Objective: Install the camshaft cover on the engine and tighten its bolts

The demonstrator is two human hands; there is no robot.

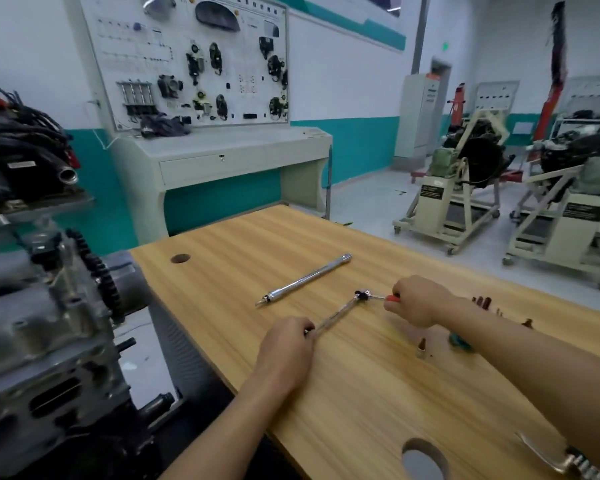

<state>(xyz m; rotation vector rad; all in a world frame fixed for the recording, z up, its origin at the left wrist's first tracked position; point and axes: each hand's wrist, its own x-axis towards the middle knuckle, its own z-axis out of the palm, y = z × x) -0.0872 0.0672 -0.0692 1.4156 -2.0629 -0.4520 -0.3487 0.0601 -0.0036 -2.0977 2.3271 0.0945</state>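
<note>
Here, the left hand (286, 344) grips a slim chrome rod (336, 315), the right hand (418, 301) a red-handled tool (392, 298).

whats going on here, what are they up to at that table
A person at a wooden table seems to be fitting a tool together. The left hand grips one end of a thin metal bar, the right hand grips a red-handled wrench, and the two meet at its head. A longer bar lies loose. The engine sits untouched at left.

Bright even light, blurred warped edges.
</note>
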